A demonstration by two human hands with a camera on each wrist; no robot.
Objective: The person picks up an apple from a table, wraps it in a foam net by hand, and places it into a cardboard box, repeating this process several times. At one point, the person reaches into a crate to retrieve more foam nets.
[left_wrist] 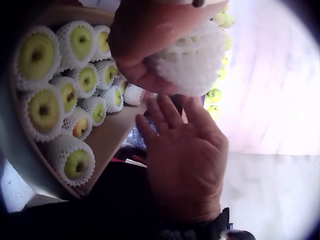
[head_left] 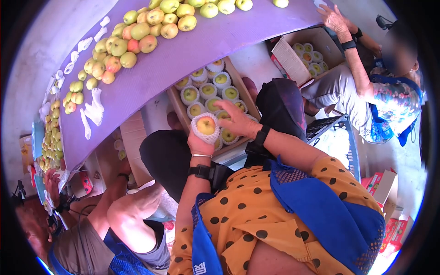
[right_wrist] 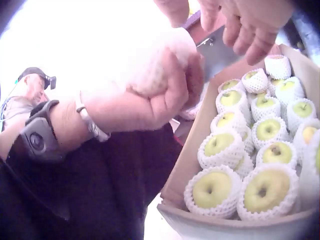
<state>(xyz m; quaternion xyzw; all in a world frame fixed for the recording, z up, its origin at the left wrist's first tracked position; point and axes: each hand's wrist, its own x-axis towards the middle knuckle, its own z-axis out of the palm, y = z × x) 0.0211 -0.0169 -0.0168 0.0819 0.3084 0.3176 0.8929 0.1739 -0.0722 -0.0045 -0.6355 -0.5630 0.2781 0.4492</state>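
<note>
My left hand (head_left: pixel 200 145) grips a yellow-red apple (head_left: pixel 206 124) in a white foam net sleeve, its top showing through the sleeve's opening. In the left wrist view the curled fingers wrap the sleeved apple (left_wrist: pixel 192 60) from one side. My right hand (head_left: pixel 238 121) is beside it with fingers spread and nothing in them; the left wrist view shows its open palm. Below both hands stands a cardboard box (right_wrist: pixel 185 170) holding rows of sleeved green-yellow apples (right_wrist: pixel 270 129), stems up. The right hand hides some of them in the head view.
A purple-covered table (head_left: pixel 183 59) carries a long heap of bare apples (head_left: pixel 119 47) and loose foam sleeves (head_left: pixel 95 107). A person (head_left: pixel 362 87) sits at the right by another apple box (head_left: pixel 286 57). A second person (head_left: pixel 133 215) sits at the left. A dark plastic crate (head_left: pixel 353 146) stands at my right.
</note>
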